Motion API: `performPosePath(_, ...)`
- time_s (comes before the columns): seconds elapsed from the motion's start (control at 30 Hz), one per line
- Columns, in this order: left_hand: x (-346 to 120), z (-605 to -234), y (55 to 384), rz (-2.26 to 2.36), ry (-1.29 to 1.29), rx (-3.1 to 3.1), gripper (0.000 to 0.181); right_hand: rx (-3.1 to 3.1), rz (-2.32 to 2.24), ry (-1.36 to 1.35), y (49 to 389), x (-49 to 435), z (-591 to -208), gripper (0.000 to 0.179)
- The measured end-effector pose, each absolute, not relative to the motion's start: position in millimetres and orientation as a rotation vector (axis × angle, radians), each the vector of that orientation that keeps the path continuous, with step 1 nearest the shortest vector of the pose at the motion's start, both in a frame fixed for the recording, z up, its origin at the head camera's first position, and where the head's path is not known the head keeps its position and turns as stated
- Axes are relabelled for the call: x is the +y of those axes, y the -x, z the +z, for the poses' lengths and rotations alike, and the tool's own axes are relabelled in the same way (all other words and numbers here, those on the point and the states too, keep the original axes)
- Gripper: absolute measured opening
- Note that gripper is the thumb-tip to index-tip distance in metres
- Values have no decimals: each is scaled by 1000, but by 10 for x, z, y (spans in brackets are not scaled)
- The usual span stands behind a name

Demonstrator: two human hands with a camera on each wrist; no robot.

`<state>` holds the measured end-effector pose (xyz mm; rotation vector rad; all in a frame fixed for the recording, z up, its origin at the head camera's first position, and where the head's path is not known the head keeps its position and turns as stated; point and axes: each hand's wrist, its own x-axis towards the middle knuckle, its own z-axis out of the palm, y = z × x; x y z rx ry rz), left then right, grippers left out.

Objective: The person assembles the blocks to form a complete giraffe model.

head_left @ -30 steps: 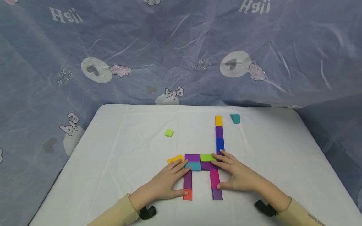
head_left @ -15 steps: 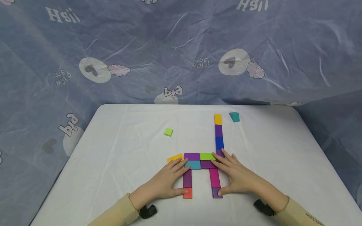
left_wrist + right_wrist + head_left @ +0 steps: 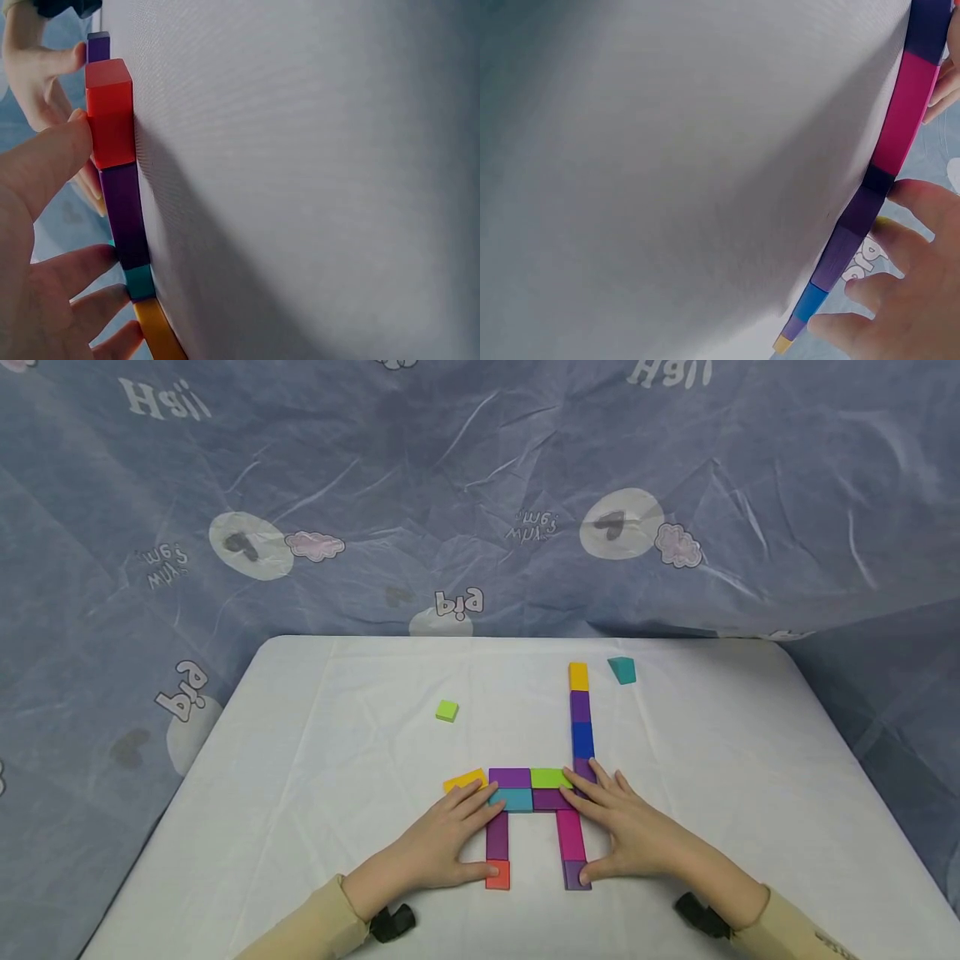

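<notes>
Coloured blocks lie flat on the table in a four-legged-animal-like shape. My left hand (image 3: 442, 843) rests with spread fingers on its left side. Its thumb touches the red block (image 3: 111, 120), and its fingertips reach the teal block (image 3: 513, 800) beside the tilted yellow block (image 3: 465, 779). My right hand (image 3: 641, 835) lies spread along the right side, its thumb on the lower purple block (image 3: 573, 875), below the magenta block (image 3: 570, 835). Its other fingertips touch near the green block (image 3: 550, 777) and the foot of the tall column, where a blue block (image 3: 582, 740) shows.
A small green block (image 3: 447, 711) lies apart, farther back. Near the column's yellow top block (image 3: 578, 677) sits a teal wedge block (image 3: 622, 670). A white cloth covers the table (image 3: 360, 735), and a printed blue-grey sheet (image 3: 390, 485) hangs behind it.
My right thumb has slid down from the magenta block to the lower purple block. My left hand stays in place, and the blocks keep the same arrangement.
</notes>
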<state>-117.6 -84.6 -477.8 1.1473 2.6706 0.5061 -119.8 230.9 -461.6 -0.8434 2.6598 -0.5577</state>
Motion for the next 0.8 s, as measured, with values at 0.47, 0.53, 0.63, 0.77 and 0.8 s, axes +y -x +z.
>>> performPosePath(0.47, -850, -4772, 1154, 497, -1165, 2680, 81, 2682, -597, 849, 1206, 2314, -4594, 105)
performPosePath(0.53, -849, -4772, 1153, 502, -1163, 2671, 81, 2706, -642, 837, 1255, 2336, -4567, 101)
performPosePath(0.63, -845, -4773, 1153, 496, -1158, 2669, 81, 2756, -718, 778, 1380, 2391, -4508, 93)
performPosePath(0.77, -840, -4776, 1152, 495, -1164, 2683, 80, 2774, -708, 689, 1576, 2488, -4456, 82)
performPosePath(0.8, -839, -4780, 1150, 498, -1169, 2684, 80, 2769, -691, 671, 1619, 2512, -4454, 80)
